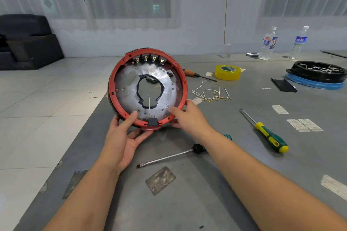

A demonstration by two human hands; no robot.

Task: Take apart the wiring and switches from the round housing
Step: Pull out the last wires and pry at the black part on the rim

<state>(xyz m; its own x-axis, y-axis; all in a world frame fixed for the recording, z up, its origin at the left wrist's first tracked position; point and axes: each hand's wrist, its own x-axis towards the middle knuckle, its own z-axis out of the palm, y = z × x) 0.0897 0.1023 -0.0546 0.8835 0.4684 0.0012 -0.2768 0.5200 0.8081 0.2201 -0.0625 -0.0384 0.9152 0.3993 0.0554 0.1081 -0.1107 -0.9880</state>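
The round red housing (pixel 185 84) is tilted up on its edge above the grey table, its open side facing me. Inside lies a silver plate with a black-edged centre hole. Several black switches (pixel 149 58) sit in a row along the top rim, and one black switch (pixel 152 121) with a thin wire sits at the bottom rim. My left hand (pixel 124 137) grips the lower left rim, thumb inside on the plate. My right hand (pixel 189 116) grips the lower right rim, thumb inside. A pile of loose white wires (pixel 210 93) with brass terminals lies on the table to the right.
A flat screwdriver (pixel 169 157) lies under my arms, a yellow-green one (pixel 266 133) to the right, and a wooden-handled one (pixel 197 75) behind the housing. Yellow tape roll (pixel 227 72), a black round tray with wires (pixel 317 75), two bottles (pixel 268 43) stand farther back. The table edge (pixel 88 124) runs on the left.
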